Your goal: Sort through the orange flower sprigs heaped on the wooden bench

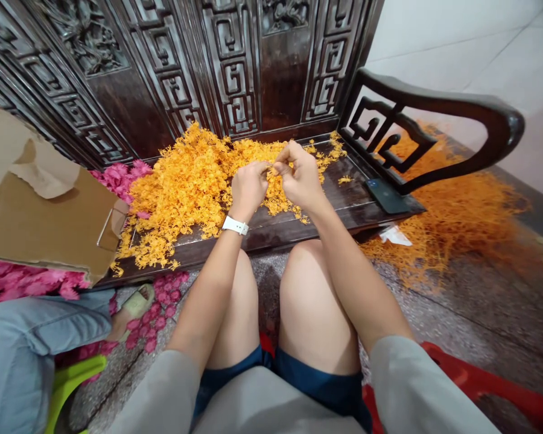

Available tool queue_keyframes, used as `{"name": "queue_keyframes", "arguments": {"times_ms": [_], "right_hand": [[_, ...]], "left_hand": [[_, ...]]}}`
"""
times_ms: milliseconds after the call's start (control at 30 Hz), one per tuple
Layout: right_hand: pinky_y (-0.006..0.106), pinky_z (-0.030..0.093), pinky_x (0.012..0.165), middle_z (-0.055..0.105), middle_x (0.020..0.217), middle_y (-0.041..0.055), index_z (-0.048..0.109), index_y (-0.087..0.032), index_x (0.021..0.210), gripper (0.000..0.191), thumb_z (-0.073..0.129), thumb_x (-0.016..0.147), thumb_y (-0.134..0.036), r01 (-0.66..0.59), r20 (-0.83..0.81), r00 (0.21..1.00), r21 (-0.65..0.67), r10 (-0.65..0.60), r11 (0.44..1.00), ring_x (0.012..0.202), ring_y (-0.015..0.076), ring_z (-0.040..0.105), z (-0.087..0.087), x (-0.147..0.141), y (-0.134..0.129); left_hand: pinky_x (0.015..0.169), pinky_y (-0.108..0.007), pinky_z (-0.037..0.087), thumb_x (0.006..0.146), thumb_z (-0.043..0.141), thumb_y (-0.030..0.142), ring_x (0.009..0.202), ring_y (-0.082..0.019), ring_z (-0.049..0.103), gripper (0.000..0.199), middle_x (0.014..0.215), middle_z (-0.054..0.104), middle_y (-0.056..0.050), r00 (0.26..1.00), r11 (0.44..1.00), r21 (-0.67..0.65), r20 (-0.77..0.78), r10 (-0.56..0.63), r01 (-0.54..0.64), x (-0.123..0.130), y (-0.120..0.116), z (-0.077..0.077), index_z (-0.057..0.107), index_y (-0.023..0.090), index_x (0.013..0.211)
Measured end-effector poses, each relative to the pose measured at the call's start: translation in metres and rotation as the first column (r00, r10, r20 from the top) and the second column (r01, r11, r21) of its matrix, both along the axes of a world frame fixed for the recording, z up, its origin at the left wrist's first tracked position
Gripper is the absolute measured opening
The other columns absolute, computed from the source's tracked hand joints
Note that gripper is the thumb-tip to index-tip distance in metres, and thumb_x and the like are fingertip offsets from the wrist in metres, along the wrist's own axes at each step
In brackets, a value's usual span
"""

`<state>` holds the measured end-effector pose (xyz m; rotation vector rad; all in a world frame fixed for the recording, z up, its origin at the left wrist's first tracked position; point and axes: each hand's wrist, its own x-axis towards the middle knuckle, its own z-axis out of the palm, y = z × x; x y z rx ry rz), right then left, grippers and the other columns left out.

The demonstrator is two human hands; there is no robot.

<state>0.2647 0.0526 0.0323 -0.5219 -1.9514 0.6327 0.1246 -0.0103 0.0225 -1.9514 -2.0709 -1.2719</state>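
Note:
My left hand (249, 188) and my right hand (301, 175) meet above the front of a dark wooden bench (271, 232). The fingers of both are pinched together, tip near tip. A small orange-yellow piece (271, 171) shows between them, like the loose plastic flower pieces heaped behind. The big heap of orange flower pieces (187, 175) lies to the left of my hands and spreads behind and below them. My fingers hide most of what they hold. A white watch band (235, 225) circles my left wrist.
A cardboard box (40, 223) stands at the left, with pink flowers (120, 179) behind it. A phone (386, 196) lies by the bench's armrest (443, 105). Orange strands (461, 223) pile on the floor at right. Another person's jeans-clad leg (49, 328) is at lower left.

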Motion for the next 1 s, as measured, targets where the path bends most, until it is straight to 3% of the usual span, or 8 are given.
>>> {"name": "queue_keyframes", "arguments": {"times_ms": [200, 400, 567, 633, 700, 833, 933, 1000], "right_hand": [[0.039, 0.055, 0.074, 0.054, 0.081, 0.0018, 0.063, -0.026, 0.098, 0.05, 0.065, 0.097, -0.076, -0.138, -0.181, 0.977, -0.151, 0.11, 0.979, 0.076, 0.02, 0.056, -0.007, -0.003, 0.006], [0.038, 0.058, 0.068, 0.057, 0.075, 0.0011, 0.06, -0.026, 0.085, 0.059, 0.076, 0.084, -0.083, -0.236, -0.209, 0.959, -0.208, 0.192, 0.949, 0.069, 0.0183, 0.057, 0.002, -0.003, 0.001], [0.038, 0.057, 0.064, 0.06, 0.075, 0.0033, 0.064, -0.026, 0.084, 0.056, 0.076, 0.085, -0.081, -0.424, -0.213, 0.899, -0.195, 0.384, 0.884, 0.067, 0.0187, 0.06, 0.026, 0.001, -0.044], [0.039, 0.06, 0.068, 0.065, 0.08, 0.0056, 0.068, -0.026, 0.089, 0.052, 0.076, 0.088, -0.077, -0.434, -0.182, 0.897, -0.198, 0.402, 0.879, 0.074, 0.0209, 0.064, 0.031, 0.0, -0.056], [0.041, 0.063, 0.077, 0.07, 0.093, 0.0078, 0.072, -0.026, 0.098, 0.048, 0.075, 0.091, -0.073, -0.36, -0.191, 0.926, -0.176, 0.327, 0.916, 0.085, 0.0228, 0.069, 0.025, -0.002, -0.047], [0.045, 0.063, 0.088, 0.071, 0.123, 0.0122, 0.071, -0.025, 0.128, 0.058, 0.075, 0.09, -0.07, -0.082, -0.205, 0.978, -0.18, 0.044, 0.98, 0.101, 0.0249, 0.071, -0.018, -0.004, 0.019], [0.038, 0.062, 0.071, 0.072, 0.107, 0.0113, 0.074, -0.021, 0.121, 0.061, 0.073, 0.09, -0.073, 0.069, -0.158, 0.98, -0.307, -0.122, 0.949, 0.087, 0.0222, 0.07, -0.043, -0.001, 0.053], [0.031, 0.056, 0.055, 0.07, 0.088, 0.0072, 0.075, -0.02, 0.112, 0.061, 0.069, 0.091, -0.078, 0.032, -0.127, 0.987, -0.432, -0.095, 0.901, 0.07, 0.0177, 0.065, -0.043, 0.0, 0.05]], "left_hand": [[0.08, -0.038, 0.047, 0.096, 0.052, 0.004, 0.089, -0.027, 0.067, 0.034, 0.088, 0.074, -0.009, 0.999, 1.0, 0.008, 0.04, -0.001, 0.001, 0.004, 0.0, 0.004, 0.079, 0.023, 0.088], [0.077, -0.039, 0.044, 0.098, 0.057, 0.008, 0.089, -0.027, 0.066, 0.03, 0.091, 0.076, -0.008, 0.99, 1.0, 0.012, 0.141, 0.002, -0.004, 0.006, -0.001, 0.008, 0.08, 0.025, 0.092], [0.073, -0.038, 0.04, 0.102, 0.065, 0.021, 0.075, -0.021, 0.058, 0.032, 0.073, 0.068, -0.007, 0.965, 0.989, -0.111, 0.232, 0.12, -0.097, -0.026, 0.009, -0.009, 0.07, 0.021, 0.071], [0.075, -0.036, 0.043, 0.104, 0.066, 0.024, 0.075, -0.019, 0.059, 0.031, 0.075, 0.07, -0.006, 0.935, 0.99, -0.081, 0.329, 0.132, -0.111, -0.046, 0.013, -0.02, 0.07, 0.02, 0.074], [0.079, -0.035, 0.049, 0.107, 0.063, 0.026, 0.083, -0.019, 0.066, 0.023, 0.088, 0.077, -0.007, 0.885, 0.993, 0.003, 0.455, 0.101, -0.115, -0.062, 0.016, -0.029, 0.076, 0.02, 0.089], [0.084, -0.035, 0.058, 0.11, 0.057, 0.03, 0.105, -0.022, 0.075, 0.026, 0.12, 0.081, -0.012, 0.786, 0.985, 0.093, 0.615, 0.058, -0.145, -0.071, 0.018, -0.037, 0.077, 0.022, 0.123], [0.093, -0.039, 0.061, 0.11, 0.058, 0.039, 0.116, -0.024, 0.074, 0.031, 0.133, 0.079, -0.013, 0.805, 0.976, 0.137, 0.591, 0.056, -0.169, -0.065, 0.015, -0.034, 0.079, 0.025, 0.128], [0.099, -0.042, 0.06, 0.109, 0.059, 0.046, 0.119, -0.026, 0.073, 0.035, 0.137, 0.078, -0.012, 0.837, 0.97, 0.178, 0.546, 0.046, -0.169, -0.059, 0.011, -0.029, 0.08, 0.026, 0.128]]}}
